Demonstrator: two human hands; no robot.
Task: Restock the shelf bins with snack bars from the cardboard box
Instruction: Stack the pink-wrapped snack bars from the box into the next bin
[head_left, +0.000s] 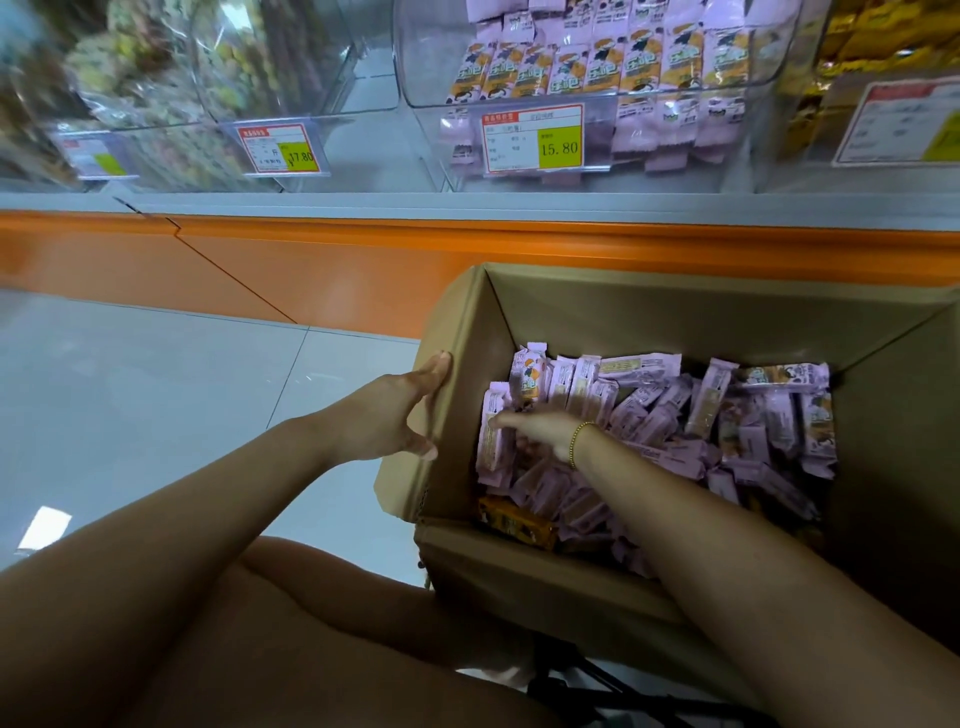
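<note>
An open cardboard box (649, 312) stands on the floor at the lower right, holding several pink-wrapped snack bars (675, 410). My left hand (400, 415) rests flat against the outside of the box's left wall, fingers straight. My right hand (535, 431) reaches down inside the box, its fingers curled round a bunch of pink bars at the left side. Above, a clear shelf bin (597, 96) holds rows of the same pink bars, with a price tag reading 15.80 on its front.
An orange-wrapped pack (514, 522) lies in the box's near left corner. More clear bins (291, 67) with other snacks stand to the left, and yellow packs (883, 36) to the right. An orange shelf base (311, 270) runs above the grey tiled floor (156, 374). My knee (311, 623) is in front.
</note>
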